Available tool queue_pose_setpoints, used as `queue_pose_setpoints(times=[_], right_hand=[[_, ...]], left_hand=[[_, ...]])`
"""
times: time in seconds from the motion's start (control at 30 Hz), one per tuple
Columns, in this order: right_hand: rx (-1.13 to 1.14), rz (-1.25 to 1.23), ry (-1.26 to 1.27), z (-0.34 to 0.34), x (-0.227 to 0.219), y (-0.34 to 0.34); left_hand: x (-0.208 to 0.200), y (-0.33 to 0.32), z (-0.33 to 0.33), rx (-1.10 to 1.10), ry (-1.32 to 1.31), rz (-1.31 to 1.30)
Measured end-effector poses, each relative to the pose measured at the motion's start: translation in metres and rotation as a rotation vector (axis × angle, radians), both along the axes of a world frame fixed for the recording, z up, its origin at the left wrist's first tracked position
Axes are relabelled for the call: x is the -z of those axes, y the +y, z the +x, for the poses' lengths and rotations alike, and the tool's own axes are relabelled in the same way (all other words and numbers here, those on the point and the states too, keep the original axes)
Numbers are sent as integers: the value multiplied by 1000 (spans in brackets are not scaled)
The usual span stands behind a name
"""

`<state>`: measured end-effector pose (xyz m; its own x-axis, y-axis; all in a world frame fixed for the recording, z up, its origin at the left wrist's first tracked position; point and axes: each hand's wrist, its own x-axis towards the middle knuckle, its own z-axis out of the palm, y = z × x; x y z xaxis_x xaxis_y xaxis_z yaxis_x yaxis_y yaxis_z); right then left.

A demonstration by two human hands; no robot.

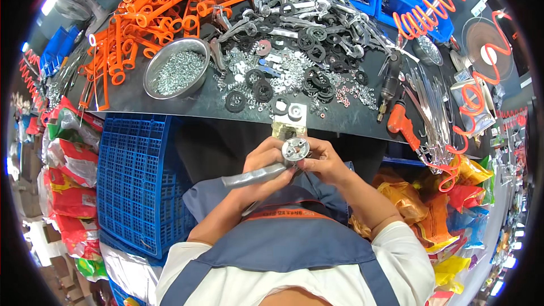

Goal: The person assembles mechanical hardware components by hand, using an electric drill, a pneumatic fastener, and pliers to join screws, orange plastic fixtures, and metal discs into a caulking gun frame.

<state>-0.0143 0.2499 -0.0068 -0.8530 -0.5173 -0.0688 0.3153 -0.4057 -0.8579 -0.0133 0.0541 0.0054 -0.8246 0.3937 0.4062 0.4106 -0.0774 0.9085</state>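
A grey cast-metal handle [258, 174] with a round, holed head is between my hands, just in front of the table edge. My left hand [265, 161] is wrapped round it from below and the left, and its grip extends out to the lower left. At the right side of the round head, my right hand [324, 160] pinches with thumb and fingers; whether a small part is also in that pinch is hidden. Right beyond the fingers stands a small metal fixture [290, 118] on the table edge, with round pieces on top.
Orange ringed frames [164, 14] heap at the far left, beside a steel bowl [177, 68] of small screws. Metal levers [306, 8], black rings [262, 89] and small parts cover the middle. An orange-handled power driver [401, 122] lies right; blue crates [131, 181] stand left.
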Motion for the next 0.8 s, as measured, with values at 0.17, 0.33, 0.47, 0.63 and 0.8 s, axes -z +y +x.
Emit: queue_pose_setpoints(times=[0.17, 0.33, 0.47, 0.63, 0.8], right_hand=[[81, 754, 854, -67, -35, 26], [573, 1521, 1020, -205, 7, 30], [637, 1658, 1047, -227, 7, 30], [229, 504, 494, -114, -76, -6], [144, 643, 865, -38, -77, -6]], left_hand=[[8, -7, 9, -46, -147, 109], [3, 6, 20, 21, -440, 235], [6, 11, 26, -72, -255, 172], [7, 7, 26, -68, -356, 221], [4, 18, 19, -56, -256, 117]])
